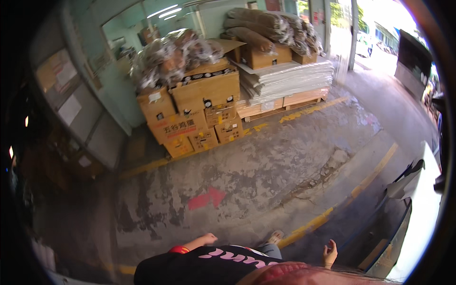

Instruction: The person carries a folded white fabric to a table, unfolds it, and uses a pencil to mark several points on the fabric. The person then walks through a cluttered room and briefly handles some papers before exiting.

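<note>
We look down on worn concrete floor (266, 161), and both our hands sit low in the frame with nothing in them. Our left hand (208, 238), at lower centre, is curled loosely on nothing; our right hand (329, 254), at lower right, hangs with fingers spread, holding nothing. Nearest to it is a white panel with a blue edge (403, 228) along the right rim, apart from the fingers. A red arrow mark (206, 198) lies on the floor just above the left hand. At upper centre, cardboard boxes (199, 114) are stacked tight against the wall, likely to keep the middle free, and beside them flat white sheets (285, 78) rest on a wooden pallet (304, 98). Yellow lines (332, 209) edge the lane. Open floor runs wide from centre toward the bright doorway at upper right.
</note>
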`<state>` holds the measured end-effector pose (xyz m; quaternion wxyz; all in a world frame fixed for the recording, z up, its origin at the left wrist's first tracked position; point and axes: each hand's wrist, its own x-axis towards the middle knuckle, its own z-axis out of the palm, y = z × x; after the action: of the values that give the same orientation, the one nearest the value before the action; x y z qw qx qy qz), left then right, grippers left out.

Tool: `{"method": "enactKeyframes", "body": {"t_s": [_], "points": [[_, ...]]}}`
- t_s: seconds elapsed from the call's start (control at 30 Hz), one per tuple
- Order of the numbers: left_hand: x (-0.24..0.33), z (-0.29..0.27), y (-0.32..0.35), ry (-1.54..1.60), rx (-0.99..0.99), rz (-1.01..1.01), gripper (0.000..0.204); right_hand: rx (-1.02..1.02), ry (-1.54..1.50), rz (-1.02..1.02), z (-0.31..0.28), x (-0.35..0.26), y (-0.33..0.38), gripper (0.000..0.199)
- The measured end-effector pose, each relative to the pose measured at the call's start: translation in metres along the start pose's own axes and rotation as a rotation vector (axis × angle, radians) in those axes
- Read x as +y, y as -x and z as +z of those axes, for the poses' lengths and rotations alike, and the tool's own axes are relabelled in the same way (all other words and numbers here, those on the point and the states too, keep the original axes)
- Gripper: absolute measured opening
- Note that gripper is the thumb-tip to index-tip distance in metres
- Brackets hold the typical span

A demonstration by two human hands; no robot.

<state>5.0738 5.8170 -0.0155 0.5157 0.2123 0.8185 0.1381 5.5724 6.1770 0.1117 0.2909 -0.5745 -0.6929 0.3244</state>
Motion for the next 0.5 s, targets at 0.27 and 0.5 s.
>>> {"method": "enactKeyframes", "body": {"t_s": [0.27, 0.5], "points": [[0.193, -0.065, -0.131, 0.017, 0.031, -0.005, 0.028, -0.633, 0.054, -0.019, 0.126, 0.022, -0.221, 0.040], [0.384, -0.111, -0.291, 0.081, 0.265, 0.014, 0.034, -0.503, -0.080, -0.239, 0.176, -0.066, -0.601, 0.036]]}}
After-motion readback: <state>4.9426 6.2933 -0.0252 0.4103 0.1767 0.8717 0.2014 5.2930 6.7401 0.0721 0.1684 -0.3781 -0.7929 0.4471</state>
